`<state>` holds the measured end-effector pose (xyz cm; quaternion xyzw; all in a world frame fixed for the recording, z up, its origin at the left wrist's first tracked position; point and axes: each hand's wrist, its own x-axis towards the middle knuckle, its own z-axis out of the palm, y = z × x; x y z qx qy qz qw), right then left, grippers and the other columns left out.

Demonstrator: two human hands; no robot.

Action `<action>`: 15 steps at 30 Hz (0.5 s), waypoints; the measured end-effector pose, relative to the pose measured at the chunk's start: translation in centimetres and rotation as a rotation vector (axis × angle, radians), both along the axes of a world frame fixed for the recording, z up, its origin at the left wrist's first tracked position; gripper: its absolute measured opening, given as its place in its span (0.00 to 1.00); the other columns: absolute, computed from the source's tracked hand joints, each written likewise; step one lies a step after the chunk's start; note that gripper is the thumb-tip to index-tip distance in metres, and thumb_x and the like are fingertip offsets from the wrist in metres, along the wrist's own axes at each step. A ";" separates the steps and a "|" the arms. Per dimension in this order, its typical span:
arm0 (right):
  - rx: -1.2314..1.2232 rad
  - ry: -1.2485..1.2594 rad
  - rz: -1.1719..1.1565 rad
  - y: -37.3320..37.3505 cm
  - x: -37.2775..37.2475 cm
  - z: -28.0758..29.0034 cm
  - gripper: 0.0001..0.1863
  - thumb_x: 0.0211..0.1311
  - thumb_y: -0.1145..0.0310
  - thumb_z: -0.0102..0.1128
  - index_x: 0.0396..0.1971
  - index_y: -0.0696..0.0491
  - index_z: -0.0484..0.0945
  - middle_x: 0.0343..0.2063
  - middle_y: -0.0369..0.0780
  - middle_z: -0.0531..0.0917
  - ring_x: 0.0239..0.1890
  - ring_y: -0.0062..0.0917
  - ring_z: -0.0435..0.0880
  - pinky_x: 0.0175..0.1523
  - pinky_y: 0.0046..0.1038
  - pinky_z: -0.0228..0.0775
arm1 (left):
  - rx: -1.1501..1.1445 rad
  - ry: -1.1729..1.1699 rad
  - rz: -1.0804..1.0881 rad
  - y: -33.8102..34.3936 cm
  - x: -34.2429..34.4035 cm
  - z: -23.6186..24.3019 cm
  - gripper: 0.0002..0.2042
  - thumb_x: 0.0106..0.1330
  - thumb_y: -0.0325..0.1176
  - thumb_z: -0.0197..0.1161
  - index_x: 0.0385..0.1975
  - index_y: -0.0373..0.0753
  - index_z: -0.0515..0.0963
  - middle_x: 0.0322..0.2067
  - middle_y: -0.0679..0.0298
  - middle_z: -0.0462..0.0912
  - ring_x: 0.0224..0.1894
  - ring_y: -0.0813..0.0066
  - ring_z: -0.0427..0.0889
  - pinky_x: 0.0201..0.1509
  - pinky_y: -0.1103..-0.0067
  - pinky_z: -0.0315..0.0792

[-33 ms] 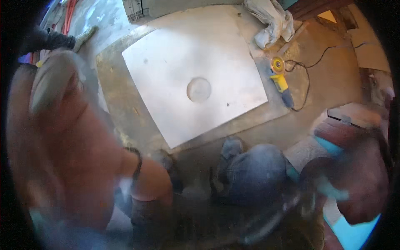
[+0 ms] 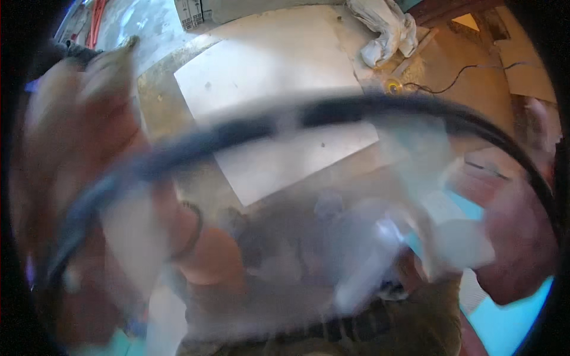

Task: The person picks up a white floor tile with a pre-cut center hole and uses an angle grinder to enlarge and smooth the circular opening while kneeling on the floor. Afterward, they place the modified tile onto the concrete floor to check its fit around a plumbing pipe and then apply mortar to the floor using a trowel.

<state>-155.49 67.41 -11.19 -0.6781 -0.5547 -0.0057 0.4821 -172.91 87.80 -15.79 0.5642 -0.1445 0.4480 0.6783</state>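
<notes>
Very close to the camera, a clear, dark-rimmed eye shield (image 2: pixel 350 107), probably safety goggles, arches across the view, smeared by motion. My left hand (image 2: pixel 89 113) is raised at the left with its fingers around the rim's left part; a dark band circles the wrist. At the right, my right hand (image 2: pixel 516 243) is closed at the shield's other end, its fingers mostly blurred. Beyond the rim lies a large pale square tile (image 2: pixel 267 65) on the floor. The rim now hides the round mark in the tile's middle.
An angle grinder (image 2: pixel 392 87) lies right of the tile, mostly covered by the rim, its black cord (image 2: pixel 457 83) trailing right. A crumpled whitish bag (image 2: pixel 386 35) is at the back. Turquoise-and-white sheets or boxes (image 2: pixel 510 326) sit at the lower right.
The dark-rimmed shield has come up in front of the camera, covering the tile's middle and the grinder's body. My left fingers have risen, and my right hand has shifted slightly.
</notes>
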 end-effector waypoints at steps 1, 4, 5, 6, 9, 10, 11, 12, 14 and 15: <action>-0.032 0.089 -0.057 1.3 0.2 1.1 0.13 0.63 0.68 0.61 0.42 0.60 0.79 0.37 0.41 0.82 0.37 0.22 0.80 0.43 0.24 0.72 | -0.051 0.036 0.034 0.8 0.2 1.0 0.08 0.65 0.28 0.56 0.42 0.37 0.73 0.41 0.59 0.74 0.41 0.71 0.74 0.50 0.68 0.73; -0.086 0.402 -0.185 5.7 1.8 4.5 0.12 0.63 0.69 0.61 0.42 0.61 0.79 0.35 0.41 0.83 0.36 0.22 0.80 0.42 0.25 0.72 | -0.261 0.242 0.143 3.6 1.8 4.7 0.06 0.65 0.27 0.55 0.41 0.37 0.73 0.40 0.59 0.74 0.40 0.72 0.74 0.49 0.68 0.74; -0.126 0.520 -0.199 7.2 2.5 5.8 0.12 0.63 0.69 0.61 0.42 0.61 0.79 0.35 0.40 0.83 0.36 0.21 0.80 0.42 0.25 0.72 | -0.381 0.315 0.153 4.4 2.3 6.5 0.06 0.65 0.26 0.55 0.40 0.37 0.73 0.40 0.58 0.74 0.40 0.72 0.74 0.49 0.68 0.74; -0.171 0.650 -0.213 8.4 3.6 6.4 0.11 0.63 0.70 0.61 0.41 0.61 0.80 0.34 0.40 0.83 0.36 0.21 0.80 0.41 0.25 0.72 | -0.586 0.445 0.088 5.1 2.9 7.3 0.08 0.68 0.31 0.56 0.43 0.36 0.74 0.40 0.62 0.74 0.39 0.77 0.74 0.49 0.74 0.74; -0.197 1.158 -0.169 12.7 6.7 6.1 0.11 0.68 0.64 0.56 0.35 0.57 0.78 0.26 0.36 0.81 0.28 0.18 0.79 0.34 0.22 0.75 | -0.844 0.857 0.254 7.4 2.0 10.8 0.14 0.70 0.37 0.57 0.50 0.35 0.72 0.40 0.65 0.75 0.39 0.78 0.75 0.47 0.76 0.72; -0.264 1.049 -0.183 14.7 8.1 6.3 0.12 0.67 0.63 0.56 0.35 0.57 0.78 0.26 0.36 0.81 0.28 0.18 0.80 0.32 0.22 0.75 | -0.830 0.978 0.343 8.0 0.1 11.4 0.16 0.70 0.38 0.57 0.50 0.34 0.73 0.39 0.65 0.75 0.38 0.79 0.74 0.45 0.80 0.72; -0.337 0.943 -0.193 17.5 10.6 7.0 0.13 0.67 0.61 0.56 0.34 0.57 0.78 0.26 0.36 0.81 0.27 0.18 0.80 0.31 0.22 0.74 | -0.798 1.035 0.383 8.7 -1.1 12.3 0.16 0.70 0.38 0.57 0.49 0.34 0.73 0.38 0.66 0.75 0.38 0.79 0.74 0.44 0.80 0.71; -0.331 0.946 -0.178 20.7 11.8 7.9 0.13 0.67 0.61 0.55 0.34 0.57 0.78 0.25 0.36 0.81 0.26 0.18 0.79 0.30 0.22 0.74 | -0.765 1.100 0.447 9.1 -4.2 13.3 0.15 0.70 0.39 0.57 0.49 0.34 0.74 0.37 0.67 0.75 0.37 0.80 0.74 0.42 0.81 0.70; -0.253 0.938 -0.191 28.4 14.8 10.0 0.13 0.66 0.62 0.55 0.30 0.58 0.78 0.22 0.38 0.81 0.24 0.20 0.79 0.27 0.25 0.71 | -0.724 1.216 0.432 10.3 -10.2 13.7 0.11 0.71 0.40 0.56 0.44 0.39 0.74 0.33 0.71 0.75 0.34 0.82 0.73 0.39 0.81 0.69; -0.186 0.939 -0.207 32.1 15.7 10.3 0.13 0.64 0.64 0.55 0.27 0.59 0.78 0.20 0.39 0.82 0.22 0.21 0.79 0.26 0.27 0.69 | -0.744 1.270 0.450 10.2 -13.3 13.2 0.11 0.71 0.41 0.56 0.42 0.40 0.75 0.32 0.71 0.75 0.34 0.82 0.73 0.37 0.82 0.69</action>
